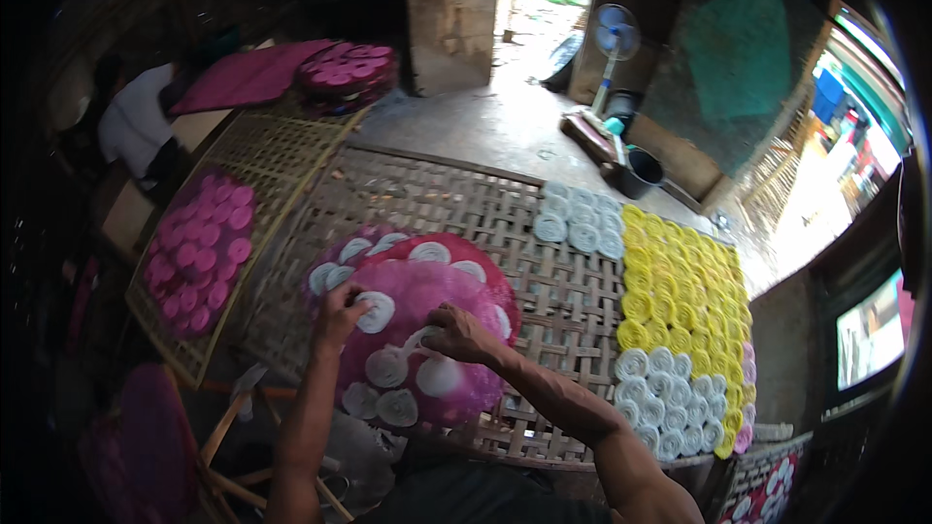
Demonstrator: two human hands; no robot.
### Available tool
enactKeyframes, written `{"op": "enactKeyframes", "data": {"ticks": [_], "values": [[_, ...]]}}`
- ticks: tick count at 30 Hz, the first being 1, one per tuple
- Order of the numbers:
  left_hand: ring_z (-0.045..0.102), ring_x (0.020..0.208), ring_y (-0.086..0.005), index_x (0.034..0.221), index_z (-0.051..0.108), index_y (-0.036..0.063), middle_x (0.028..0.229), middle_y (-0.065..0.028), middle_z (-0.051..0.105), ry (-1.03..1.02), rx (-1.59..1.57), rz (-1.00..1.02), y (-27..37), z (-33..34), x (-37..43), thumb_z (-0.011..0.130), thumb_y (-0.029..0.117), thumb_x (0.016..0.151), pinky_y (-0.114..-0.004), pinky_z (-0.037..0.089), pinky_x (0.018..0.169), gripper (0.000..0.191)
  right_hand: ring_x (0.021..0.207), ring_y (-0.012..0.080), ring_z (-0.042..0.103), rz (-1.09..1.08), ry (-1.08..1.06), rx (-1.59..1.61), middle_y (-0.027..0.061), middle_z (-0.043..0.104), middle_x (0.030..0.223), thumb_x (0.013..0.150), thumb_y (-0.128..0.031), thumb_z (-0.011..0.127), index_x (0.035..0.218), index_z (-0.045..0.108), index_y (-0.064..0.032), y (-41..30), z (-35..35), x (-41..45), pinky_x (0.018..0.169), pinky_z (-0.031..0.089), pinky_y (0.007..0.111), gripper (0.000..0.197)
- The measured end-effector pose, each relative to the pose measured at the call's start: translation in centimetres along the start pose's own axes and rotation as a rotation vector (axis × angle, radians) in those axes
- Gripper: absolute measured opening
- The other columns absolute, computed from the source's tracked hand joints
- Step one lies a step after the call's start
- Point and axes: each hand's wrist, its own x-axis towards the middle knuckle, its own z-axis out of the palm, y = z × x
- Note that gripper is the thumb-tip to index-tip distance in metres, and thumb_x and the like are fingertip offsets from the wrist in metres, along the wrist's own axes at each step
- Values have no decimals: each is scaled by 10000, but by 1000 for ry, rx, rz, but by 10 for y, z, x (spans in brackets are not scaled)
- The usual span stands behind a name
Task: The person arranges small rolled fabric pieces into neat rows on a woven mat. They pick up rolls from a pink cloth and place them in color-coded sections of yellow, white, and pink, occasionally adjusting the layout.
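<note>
A round pink mesh sheet [437, 284] lies over a darker red one [495, 255] on a woven bamboo rack. White coiled discs [397, 407] rest on the pink mesh, and more show around the rim of the red one. With its fingertips my left hand [341, 316] pinches the edge of a white coil [376, 311] at the left of the mesh. My right hand [451, 335], fingers bent down, is at a loose white strand [415, 342] between the coils; the fingertips are partly hidden, so its grip is unclear.
Yellow coils [681, 276] and pale coils [670, 400] cover the right of the bamboo rack [561, 320]. A second rack [284, 138] with pink coils [196, 255] stands left. Another person [138, 124] sits at the far left. A fan [616, 33] and black bucket [641, 173] stand beyond.
</note>
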Motion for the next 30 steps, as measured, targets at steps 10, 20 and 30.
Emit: {"op": "enactKeyframes", "data": {"ticks": [10,20,30], "values": [[697,800,-104,1168,712,-9,961,-40,742,-153,-459,-173,8,81,-9,762,46,894,-256,568,731,283,952,195,735,573,622,750,109,759,1059,949,-212,771,1246,694,26,128,-166,-101,800,601,363,388],[680,792,-85,1115,753,-20,962,-28,754,-163,-325,-88,49,148,-13,765,50,920,-252,544,734,207,1136,374,643,177,851,-819,152,734,1125,843,-61,664,1099,752,-39,155,-191,-139,1017,484,490,271],[496,1452,-408,1402,658,40,1525,-218,569,-484,469,701,74,222,-53,825,223,894,-476,413,1213,565,950,214,730,650,521,1166,116,741,1099,1045,-338,682,1263,679,-19,60,-115,-113,756,645,405,386]]}}
